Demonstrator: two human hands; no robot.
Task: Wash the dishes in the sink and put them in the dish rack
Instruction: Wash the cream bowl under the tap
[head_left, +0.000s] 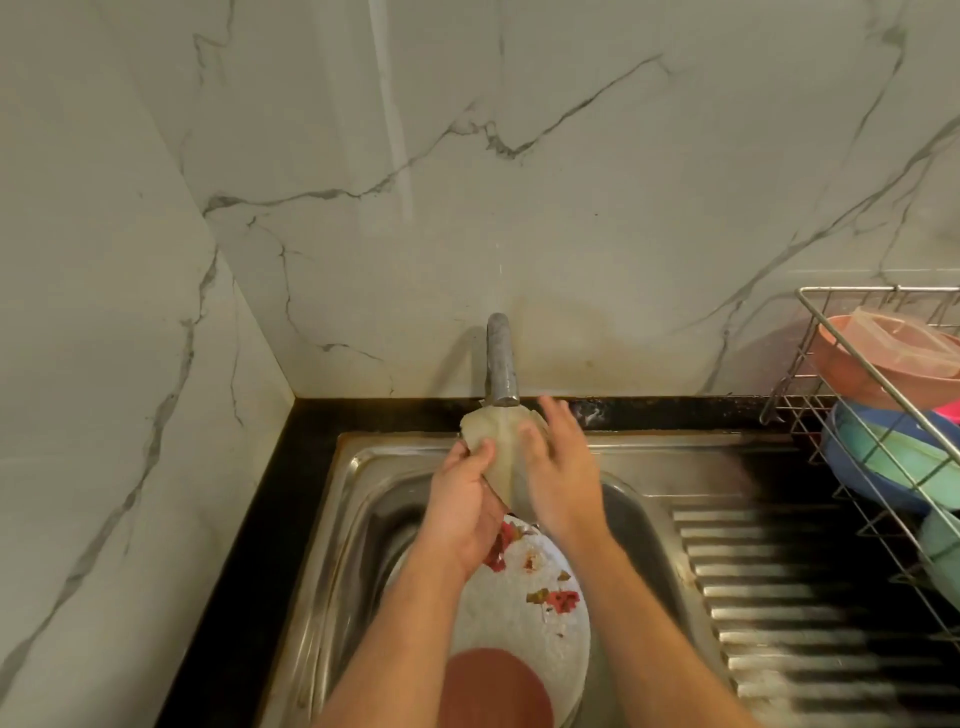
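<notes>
Under the tap (501, 364), a cream-coloured dish (498, 447) is held tilted over the steel sink (363, 499), with water running onto it. My left hand (465, 506) grips its lower left edge, thumb on the face. Flat on the dish's right side rests my right hand (558, 478), fingers straight. Below them in the basin lies a white plate with a red flower pattern (535, 608). A brown round dish (493, 691) sits at the plate's near edge.
A wire dish rack (831, 415) stands at the right, holding a pink bowl (883, 364), a blue bowl (852, 467) and green ones. The ribbed steel drainboard (779, 597) lies between sink and rack. Marble walls close the back and left.
</notes>
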